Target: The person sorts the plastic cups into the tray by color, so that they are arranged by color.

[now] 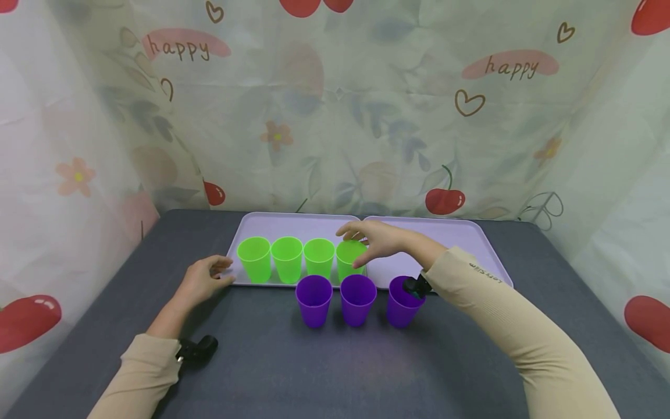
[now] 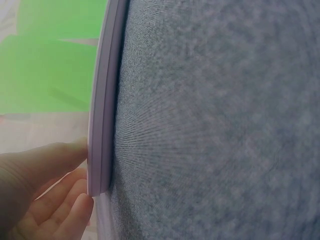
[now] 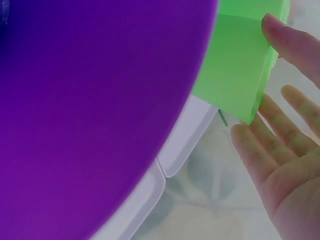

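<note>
Right hand (image 1: pixel 384 240) spread loosely about the end green cup (image 1: pixel 346 261), clasping nothing; left hand (image 1: pixel 203 279) relaxed, touching the tray (image 1: pixel 298 224). The cup: likely light, slick (and squeezable) — best pinched gently below its rim.

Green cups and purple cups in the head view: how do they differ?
The green cups number four; the purple cups number three. The green cups stand on a lavender tray, the purple cups on the dark table. The green cups sit close together, the purple cups more spread out. Both kinds stand upright, mouths up.
</note>
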A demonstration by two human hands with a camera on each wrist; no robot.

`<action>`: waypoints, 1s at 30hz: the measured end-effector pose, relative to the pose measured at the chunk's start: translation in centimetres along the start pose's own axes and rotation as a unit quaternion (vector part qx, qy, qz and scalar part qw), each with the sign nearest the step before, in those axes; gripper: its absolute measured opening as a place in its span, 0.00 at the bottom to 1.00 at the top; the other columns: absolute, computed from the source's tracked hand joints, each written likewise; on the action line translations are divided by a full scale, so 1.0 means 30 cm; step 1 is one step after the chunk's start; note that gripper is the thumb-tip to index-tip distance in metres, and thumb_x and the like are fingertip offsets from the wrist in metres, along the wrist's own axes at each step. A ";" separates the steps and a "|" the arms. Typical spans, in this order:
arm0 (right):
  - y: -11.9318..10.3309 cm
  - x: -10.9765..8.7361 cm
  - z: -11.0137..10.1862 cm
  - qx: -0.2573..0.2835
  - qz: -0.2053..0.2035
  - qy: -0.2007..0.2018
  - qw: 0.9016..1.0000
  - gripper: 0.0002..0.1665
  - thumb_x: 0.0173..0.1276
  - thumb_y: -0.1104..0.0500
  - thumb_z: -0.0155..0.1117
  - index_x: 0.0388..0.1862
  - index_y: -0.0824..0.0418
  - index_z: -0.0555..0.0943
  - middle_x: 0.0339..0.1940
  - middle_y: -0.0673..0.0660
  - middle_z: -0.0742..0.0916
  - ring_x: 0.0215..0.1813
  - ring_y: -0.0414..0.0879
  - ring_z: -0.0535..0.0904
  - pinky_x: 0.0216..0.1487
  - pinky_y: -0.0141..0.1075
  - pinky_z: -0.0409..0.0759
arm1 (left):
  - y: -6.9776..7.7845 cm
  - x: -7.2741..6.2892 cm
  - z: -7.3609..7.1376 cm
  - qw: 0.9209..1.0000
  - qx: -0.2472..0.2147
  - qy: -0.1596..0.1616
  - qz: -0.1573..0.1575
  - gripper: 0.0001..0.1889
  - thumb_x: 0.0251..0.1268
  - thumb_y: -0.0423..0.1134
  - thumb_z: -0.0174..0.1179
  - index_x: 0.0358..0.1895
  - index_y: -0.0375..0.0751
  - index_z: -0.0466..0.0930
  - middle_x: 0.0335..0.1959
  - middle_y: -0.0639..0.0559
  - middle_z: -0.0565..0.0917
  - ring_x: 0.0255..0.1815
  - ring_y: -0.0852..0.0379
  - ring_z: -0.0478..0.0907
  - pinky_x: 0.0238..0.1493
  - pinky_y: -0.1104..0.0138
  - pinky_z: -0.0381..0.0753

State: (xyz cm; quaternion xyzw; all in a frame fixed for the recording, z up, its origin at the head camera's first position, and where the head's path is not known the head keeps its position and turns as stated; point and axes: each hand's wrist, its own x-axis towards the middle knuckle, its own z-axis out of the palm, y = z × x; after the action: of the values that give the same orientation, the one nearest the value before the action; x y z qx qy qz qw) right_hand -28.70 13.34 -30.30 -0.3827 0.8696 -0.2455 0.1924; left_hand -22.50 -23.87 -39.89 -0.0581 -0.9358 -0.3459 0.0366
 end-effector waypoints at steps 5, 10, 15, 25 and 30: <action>-0.002 -0.005 -0.011 0.005 -0.001 0.010 1.000 0.41 0.54 0.61 0.72 0.66 0.65 0.65 0.64 0.65 0.75 0.66 0.61 0.70 0.67 0.53 0.69 | 0.003 -0.001 0.001 1.000 0.002 -0.002 0.000 0.20 0.59 0.33 0.61 0.53 0.26 0.74 0.51 0.28 0.78 0.52 0.34 0.76 0.53 0.47 0.77; -0.016 -0.031 -0.039 0.009 -0.002 0.055 0.998 0.35 0.58 0.57 0.68 0.64 0.62 0.68 0.61 0.62 0.78 0.63 0.58 0.74 0.64 0.50 0.73 | 0.001 0.001 0.001 1.000 0.005 -0.005 -0.006 0.20 0.59 0.34 0.61 0.53 0.27 0.74 0.51 0.29 0.78 0.53 0.34 0.76 0.54 0.47 0.77; -0.006 -0.087 -0.061 0.019 0.001 0.104 0.994 0.27 0.63 0.56 0.64 0.60 0.60 0.72 0.57 0.60 0.81 0.60 0.55 0.77 0.61 0.47 0.77 | -0.003 0.003 0.003 1.000 0.003 -0.006 -0.008 0.20 0.58 0.34 0.62 0.53 0.27 0.74 0.51 0.29 0.78 0.53 0.34 0.76 0.54 0.47 0.77; 0.163 -0.327 -0.055 0.028 0.081 0.244 0.966 0.23 0.65 0.56 0.62 0.57 0.64 0.75 0.54 0.64 0.82 0.57 0.58 0.77 0.60 0.52 0.75 | 0.000 -0.001 0.000 1.000 -0.001 -0.004 -0.005 0.20 0.58 0.34 0.62 0.53 0.26 0.74 0.51 0.28 0.78 0.53 0.34 0.76 0.54 0.47 0.77; 0.248 -0.449 -0.030 0.013 0.149 0.277 0.949 0.26 0.67 0.51 0.59 0.58 0.65 0.73 0.57 0.66 0.80 0.57 0.59 0.77 0.60 0.53 0.75 | 0.005 -0.002 0.001 1.000 -0.001 -0.004 -0.008 0.21 0.58 0.34 0.62 0.53 0.26 0.74 0.51 0.28 0.78 0.52 0.34 0.76 0.54 0.47 0.77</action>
State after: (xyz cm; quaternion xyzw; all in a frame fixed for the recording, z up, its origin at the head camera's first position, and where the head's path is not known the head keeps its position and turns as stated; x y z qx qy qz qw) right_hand -24.89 28.17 -31.88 -0.1633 0.9325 -0.3218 -0.0171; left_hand -22.43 -23.75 -39.81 -0.0519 -0.9361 -0.3464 0.0302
